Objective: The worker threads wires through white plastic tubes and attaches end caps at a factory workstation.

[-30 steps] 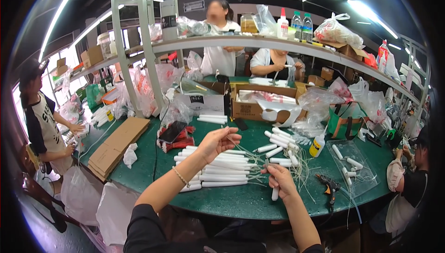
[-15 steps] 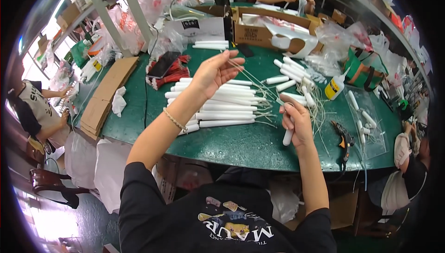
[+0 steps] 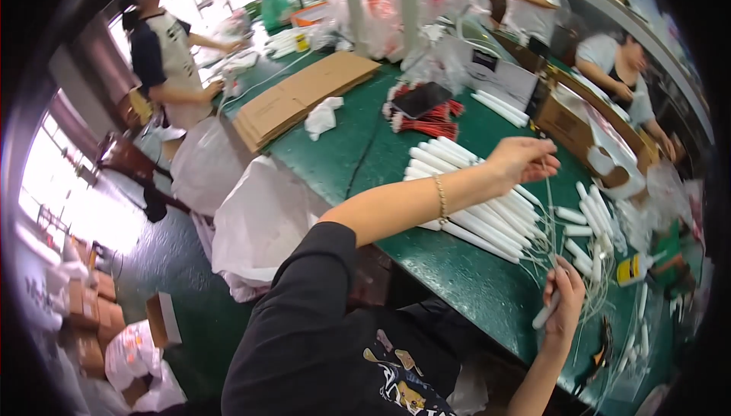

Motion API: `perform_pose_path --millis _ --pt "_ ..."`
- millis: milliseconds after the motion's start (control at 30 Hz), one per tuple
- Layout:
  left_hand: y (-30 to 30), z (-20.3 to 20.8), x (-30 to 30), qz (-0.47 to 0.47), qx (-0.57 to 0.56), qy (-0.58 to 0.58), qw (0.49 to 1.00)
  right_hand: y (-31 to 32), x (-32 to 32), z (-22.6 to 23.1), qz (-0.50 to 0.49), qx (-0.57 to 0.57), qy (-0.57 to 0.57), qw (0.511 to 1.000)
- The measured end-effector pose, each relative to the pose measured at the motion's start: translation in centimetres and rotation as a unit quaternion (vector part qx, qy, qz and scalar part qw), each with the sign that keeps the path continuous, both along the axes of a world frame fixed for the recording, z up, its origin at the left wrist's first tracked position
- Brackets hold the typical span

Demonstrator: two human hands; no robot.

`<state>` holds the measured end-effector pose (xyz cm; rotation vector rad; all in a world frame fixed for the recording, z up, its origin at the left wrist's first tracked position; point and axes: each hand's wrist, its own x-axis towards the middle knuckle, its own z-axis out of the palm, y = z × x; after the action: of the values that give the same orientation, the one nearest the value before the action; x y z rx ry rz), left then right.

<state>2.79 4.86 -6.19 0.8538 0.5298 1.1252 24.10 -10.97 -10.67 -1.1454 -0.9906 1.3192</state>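
My right hand (image 3: 565,296) is closed around a short white tube (image 3: 545,312) that points down toward the table edge. Thin pale cords (image 3: 550,214) run from it up to my left hand (image 3: 527,163), whose fingers are pinched on their upper end. Below my left forearm lies a row of long white tubes (image 3: 487,222) with cords trailing from their right ends. Shorter white tubes (image 3: 598,214) lie loosely beyond my right hand, beside a tangle of similar cords.
A dark phone (image 3: 421,99) rests on red bundles (image 3: 430,125). Flat cardboard (image 3: 304,96) and crumpled white plastic (image 3: 324,117) lie left. A yellow-labelled glue bottle (image 3: 632,270) and a glue gun (image 3: 604,347) are at right. Co-workers stand or sit around the green table (image 3: 434,275).
The view has swung left, bringing more floor and a standing person into sight. My hands keep hold of the cords and the tube, with the cords still stretched between them.
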Motion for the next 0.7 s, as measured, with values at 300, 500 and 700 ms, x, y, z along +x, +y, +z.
perform_pose_path --millis 300,500,700 --pt "-0.1 0.4 -1.2 -0.007 -0.001 0.019 1.0 0.5 -0.2 -0.4 0.036 -0.004 -0.009 0.999" --pt "-0.3 0.2 -1.5 -0.023 -0.006 0.008 1.0 0.6 0.0 -0.5 0.048 0.003 -0.006 0.999" --pt "-0.4 0.1 -1.6 -0.034 -0.019 -0.007 0.999 0.5 0.2 -0.7 0.053 0.0 0.01 0.999"
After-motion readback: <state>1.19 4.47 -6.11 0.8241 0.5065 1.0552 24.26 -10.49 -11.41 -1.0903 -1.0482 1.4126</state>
